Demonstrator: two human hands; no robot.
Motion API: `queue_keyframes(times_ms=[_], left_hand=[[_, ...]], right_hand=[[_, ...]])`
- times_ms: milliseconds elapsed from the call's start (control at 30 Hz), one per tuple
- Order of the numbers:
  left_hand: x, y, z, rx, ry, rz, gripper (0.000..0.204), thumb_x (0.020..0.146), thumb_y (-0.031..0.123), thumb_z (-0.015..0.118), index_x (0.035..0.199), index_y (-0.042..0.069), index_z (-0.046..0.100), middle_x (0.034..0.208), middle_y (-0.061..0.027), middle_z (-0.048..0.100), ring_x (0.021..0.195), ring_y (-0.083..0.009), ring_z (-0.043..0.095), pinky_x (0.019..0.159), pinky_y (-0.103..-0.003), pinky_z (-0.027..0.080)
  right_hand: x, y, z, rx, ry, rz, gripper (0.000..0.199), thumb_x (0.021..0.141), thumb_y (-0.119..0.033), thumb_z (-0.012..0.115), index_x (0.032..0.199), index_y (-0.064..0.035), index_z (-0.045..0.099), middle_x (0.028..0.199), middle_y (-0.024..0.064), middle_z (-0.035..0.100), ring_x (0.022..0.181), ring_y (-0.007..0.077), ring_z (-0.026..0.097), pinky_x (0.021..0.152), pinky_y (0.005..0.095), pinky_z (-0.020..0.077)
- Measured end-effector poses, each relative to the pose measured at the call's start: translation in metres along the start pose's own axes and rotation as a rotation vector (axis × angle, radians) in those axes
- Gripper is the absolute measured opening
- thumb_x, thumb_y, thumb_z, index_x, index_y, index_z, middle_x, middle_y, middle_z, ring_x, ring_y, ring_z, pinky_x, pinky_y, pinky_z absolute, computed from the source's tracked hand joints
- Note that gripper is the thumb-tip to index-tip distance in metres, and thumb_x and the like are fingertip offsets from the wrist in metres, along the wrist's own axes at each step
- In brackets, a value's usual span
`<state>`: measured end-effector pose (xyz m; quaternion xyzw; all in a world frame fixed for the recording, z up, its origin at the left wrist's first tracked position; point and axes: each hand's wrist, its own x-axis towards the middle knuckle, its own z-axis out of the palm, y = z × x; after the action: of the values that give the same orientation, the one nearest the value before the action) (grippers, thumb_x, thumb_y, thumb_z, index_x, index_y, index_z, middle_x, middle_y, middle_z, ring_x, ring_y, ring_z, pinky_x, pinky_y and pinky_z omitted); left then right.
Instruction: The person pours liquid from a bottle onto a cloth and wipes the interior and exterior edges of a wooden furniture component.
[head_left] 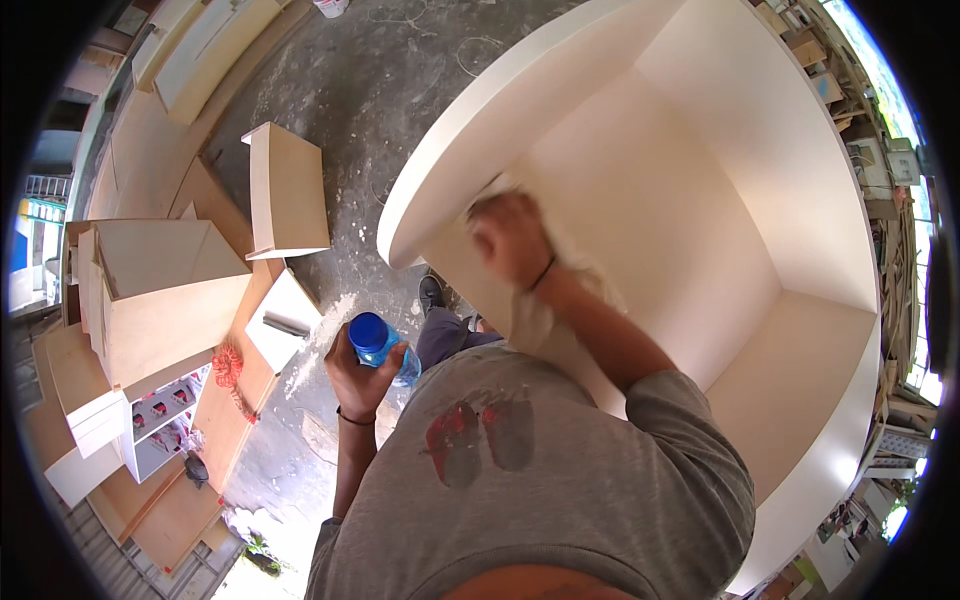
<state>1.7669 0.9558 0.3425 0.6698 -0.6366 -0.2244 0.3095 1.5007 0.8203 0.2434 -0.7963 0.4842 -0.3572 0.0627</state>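
My right hand (512,238) is blurred with motion and presses a pale cloth (530,318) against the inside wall of a large cream-white open cabinet (760,190), just under its front edge. The cloth trails down below my wrist. My left hand (358,375) is held low by my waist and grips a clear plastic bottle with a blue cap (372,335). A dark band sits on each wrist. I wear a grey shirt with dark red marks.
Bare plywood boxes and panels (160,290) stand on the dusty concrete floor (380,90) to the left. A small curved wooden piece (285,190) lies nearby. An orange cord (228,368) lies on a board. Stacked timber lines the right edge.
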Motion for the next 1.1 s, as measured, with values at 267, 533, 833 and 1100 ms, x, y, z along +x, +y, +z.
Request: queue_keyframes(times_ms=[267, 533, 833, 1100], left_hand=[[-0.005, -0.008, 0.003, -0.159, 0.051, -0.040, 0.045, 0.069, 0.036, 0.081, 0.089, 0.000, 0.061, 0.075, -0.0104, 0.064, 0.066, -0.0205, 0.063, 0.063, -0.033, 0.051], [-0.013, -0.006, 0.003, -0.251, 0.133, -0.076, 0.043, 0.068, 0.033, 0.082, 0.087, 0.001, 0.060, 0.071, -0.0114, 0.062, 0.062, -0.0238, 0.063, 0.059, -0.035, 0.050], [-0.006, -0.005, 0.001, -0.198, 0.092, -0.008, 0.042, 0.067, 0.030, 0.083, 0.087, 0.000, 0.060, 0.073, -0.0106, 0.064, 0.065, -0.0204, 0.064, 0.061, -0.034, 0.051], [-0.006, -0.004, 0.002, -0.114, 0.026, -0.003, 0.040, 0.066, 0.028, 0.082, 0.087, 0.001, 0.061, 0.073, -0.0117, 0.064, 0.064, -0.0226, 0.064, 0.062, -0.033, 0.051]], right_hand=[[-0.004, -0.016, 0.015, -0.007, 0.026, 0.007, 0.022, 0.068, -0.015, 0.068, 0.090, -0.0136, 0.064, 0.098, 0.0029, 0.065, 0.102, 0.0250, 0.056, 0.092, 0.0463, 0.0383], [0.023, 0.043, -0.014, -0.143, 0.033, 0.073, 0.026, 0.069, -0.009, 0.067, 0.094, -0.0085, 0.064, 0.094, 0.0097, 0.063, 0.097, 0.0316, 0.057, 0.089, 0.0478, 0.0413], [0.021, -0.003, -0.004, -0.077, -0.004, 0.076, 0.016, 0.071, -0.014, 0.068, 0.087, -0.0158, 0.068, 0.098, 0.0022, 0.062, 0.098, 0.0254, 0.056, 0.086, 0.0442, 0.0409], [-0.008, -0.089, 0.022, -0.008, -0.133, -0.023, 0.013, 0.073, -0.018, 0.068, 0.085, -0.0152, 0.069, 0.104, 0.0039, 0.060, 0.107, 0.0232, 0.053, 0.088, 0.0445, 0.0398]])
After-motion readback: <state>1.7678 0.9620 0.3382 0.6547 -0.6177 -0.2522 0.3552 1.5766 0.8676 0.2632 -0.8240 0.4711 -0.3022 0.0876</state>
